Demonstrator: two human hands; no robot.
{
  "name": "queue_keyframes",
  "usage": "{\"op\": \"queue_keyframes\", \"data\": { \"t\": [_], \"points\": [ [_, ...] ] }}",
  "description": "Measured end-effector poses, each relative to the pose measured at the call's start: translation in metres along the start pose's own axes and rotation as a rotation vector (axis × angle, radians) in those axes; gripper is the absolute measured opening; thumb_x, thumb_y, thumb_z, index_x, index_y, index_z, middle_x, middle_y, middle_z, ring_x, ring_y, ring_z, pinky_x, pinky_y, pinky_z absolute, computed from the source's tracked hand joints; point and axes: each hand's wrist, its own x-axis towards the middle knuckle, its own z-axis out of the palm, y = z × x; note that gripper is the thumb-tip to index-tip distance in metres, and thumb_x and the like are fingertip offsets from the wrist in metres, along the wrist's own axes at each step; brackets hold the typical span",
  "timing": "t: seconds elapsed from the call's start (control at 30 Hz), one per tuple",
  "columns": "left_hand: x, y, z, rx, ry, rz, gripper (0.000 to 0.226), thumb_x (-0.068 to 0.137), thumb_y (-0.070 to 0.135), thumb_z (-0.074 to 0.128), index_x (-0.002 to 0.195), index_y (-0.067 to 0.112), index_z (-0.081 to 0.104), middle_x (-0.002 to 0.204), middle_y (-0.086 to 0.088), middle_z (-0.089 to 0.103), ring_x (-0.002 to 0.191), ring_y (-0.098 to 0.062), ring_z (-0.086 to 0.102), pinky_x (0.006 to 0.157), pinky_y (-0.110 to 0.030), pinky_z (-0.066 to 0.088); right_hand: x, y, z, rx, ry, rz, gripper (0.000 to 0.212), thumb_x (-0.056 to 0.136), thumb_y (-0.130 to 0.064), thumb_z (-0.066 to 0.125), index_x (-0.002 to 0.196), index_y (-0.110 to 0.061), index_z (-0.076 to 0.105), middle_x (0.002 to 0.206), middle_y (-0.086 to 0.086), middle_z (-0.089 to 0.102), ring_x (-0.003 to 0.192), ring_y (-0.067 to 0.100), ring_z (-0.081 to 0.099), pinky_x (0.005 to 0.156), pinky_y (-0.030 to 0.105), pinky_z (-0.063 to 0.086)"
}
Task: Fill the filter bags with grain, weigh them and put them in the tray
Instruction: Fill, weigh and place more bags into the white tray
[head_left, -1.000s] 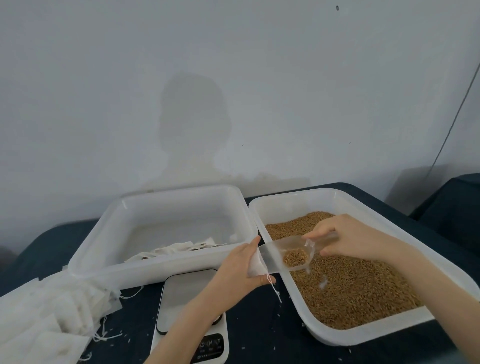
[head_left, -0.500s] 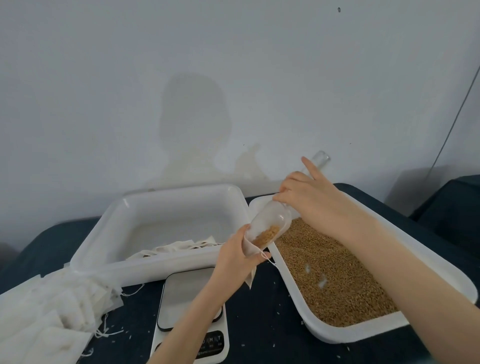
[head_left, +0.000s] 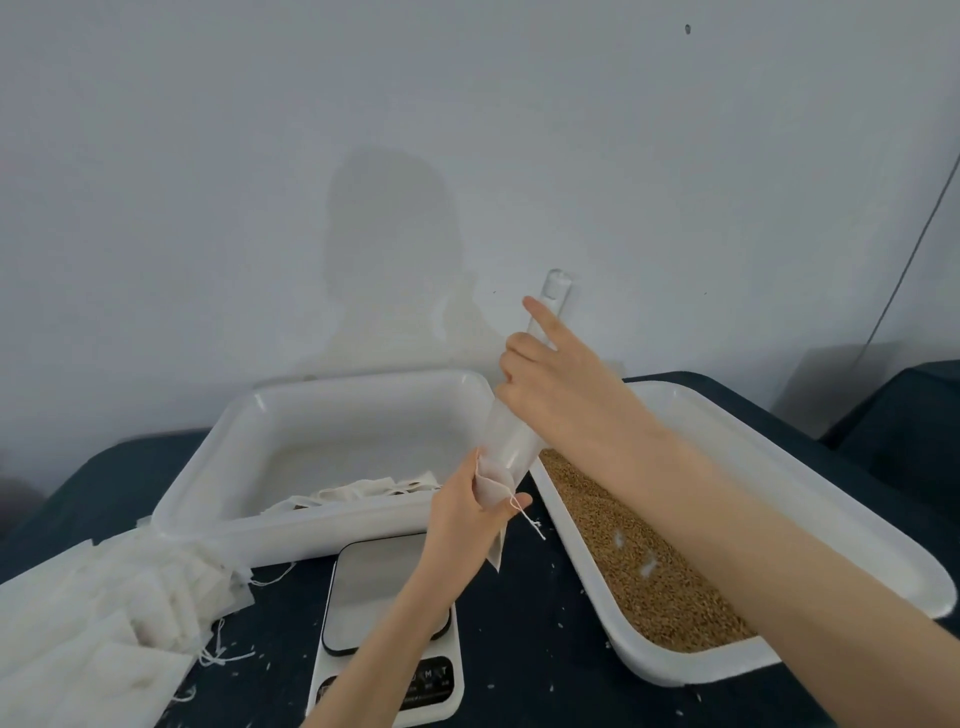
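Two hands: right hand (head_left: 563, 397) tips clear scoop (head_left: 511, 441) into seemingly papery filter bag (head_left: 491, 486).

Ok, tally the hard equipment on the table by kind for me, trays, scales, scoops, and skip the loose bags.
White trays: 2, the one with filled bags and the one with grain
Scales: 1
Clear scoops: 1, in the right hand, tipped into the filter bag held by the left hand
Total: 4
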Motion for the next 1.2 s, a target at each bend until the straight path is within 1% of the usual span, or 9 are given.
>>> {"op": "queue_keyframes", "data": {
  "t": [0.13,0.37,0.47,0.57,0.67,0.77,0.87,1.0,1.2],
  "points": [
    [0.001,0.001,-0.006,0.062,0.009,0.041,0.067,0.08,0.035,0.074,0.138,0.024,0.043,0.102,0.02,0.054,0.091,0.005,0.051,0.07,-0.007,0.037,-0.004,0.009,0.008,0.09,-0.106,0.06,0.043,0.081,0.011,0.037,0.106,-0.013,0.063,0.102,0.004,0.055,0.115,0.028,0.045,0.108,0.047,-0.025],
    [0.002,0.0,-0.018,0.22,-0.031,0.078,0.057,0.086,0.031,0.067,0.137,0.023,0.043,0.096,0.013,0.056,0.1,-0.014,0.055,0.082,-0.025,0.04,-0.025,0.015,0.035,0.295,-0.282,0.219,0.055,0.084,0.002,0.056,0.129,-0.028,0.054,0.122,-0.005,0.056,0.125,0.019,0.043,0.116,0.045,0.01],
    [-0.001,-0.005,-0.03,0.247,-0.041,0.12,0.041,0.093,0.026,0.06,0.132,0.025,0.051,0.076,0.009,0.05,0.08,-0.014,0.05,0.071,-0.021,0.033,-0.042,0.018,0.052,0.417,-0.306,0.233,0.053,0.088,-0.003,0.054,0.127,-0.038,0.052,0.117,-0.013,0.06,0.117,0.014,0.051,0.105,0.035,0.033],
    [-0.002,-0.009,-0.044,0.172,-0.058,0.104,0.022,0.095,0.025,0.057,0.115,0.028,0.066,0.084,0.005,0.065,0.079,-0.009,0.057,0.072,-0.018,0.041,-0.062,0.017,0.07,0.655,-0.319,0.301,0.027,0.097,-0.029,0.053,0.12,-0.042,0.059,0.116,-0.016,0.064,0.105,0.009,0.06,0.088,0.03,0.048],
    [-0.001,-0.011,-0.056,0.183,-0.05,0.107,0.02,0.093,0.016,0.058,0.1,0.027,0.074,0.084,0.02,0.066,0.082,0.008,0.058,0.072,-0.002,0.039,-0.083,0.017,0.084,0.84,-0.373,0.401,0.03,0.093,-0.04,0.055,0.122,-0.048,0.058,0.115,-0.024,0.062,0.103,0.0,0.058,0.08,0.02,0.047],
    [-0.003,-0.017,-0.068,0.17,-0.02,0.092,0.024,0.09,0.013,0.061,0.09,0.033,0.074,0.081,0.025,0.065,0.079,0.014,0.058,0.071,0.0,0.038,-0.102,0.023,0.099,0.852,-0.466,0.499,0.039,0.09,-0.032,0.062,0.127,-0.042,0.055,0.119,-0.022,0.063,0.106,0.001,0.06,0.092,0.027,0.051],
    [-0.007,-0.028,-0.075,0.089,0.05,0.053,0.026,0.088,0.009,0.063,0.082,0.033,0.072,0.081,0.022,0.067,0.08,0.012,0.06,0.073,-0.003,0.041,-0.124,0.026,0.115,0.767,-0.598,0.577,0.038,0.088,-0.028,0.065,0.125,-0.032,0.056,0.119,-0.012,0.064,0.104,0.005,0.061,0.093,0.026,0.051],
    [-0.018,-0.047,-0.082,-0.041,0.048,0.005,0.017,0.088,0.004,0.065,0.084,0.019,0.072,0.085,0.011,0.07,0.078,0.009,0.06,0.074,-0.007,0.043,-0.143,0.016,0.132,0.741,-0.744,0.593,0.011,0.089,-0.027,0.065,0.099,-0.029,0.059,0.101,-0.011,0.065,0.089,0.002,0.061,0.082,0.022,0.053],
    [-0.037,-0.085,-0.099,0.244,-0.005,-0.033,0.022,0.09,0.008,0.061,0.088,0.028,0.072,0.086,0.021,0.067,0.082,0.008,0.058,0.074,-0.002,0.039,-0.144,0.0,0.148,0.72,-0.876,0.506,0.01,0.095,-0.031,0.057,0.102,-0.024,0.059,0.101,-0.011,0.062,0.091,0.003,0.06,0.084,0.02,0.052]
  ]
}}
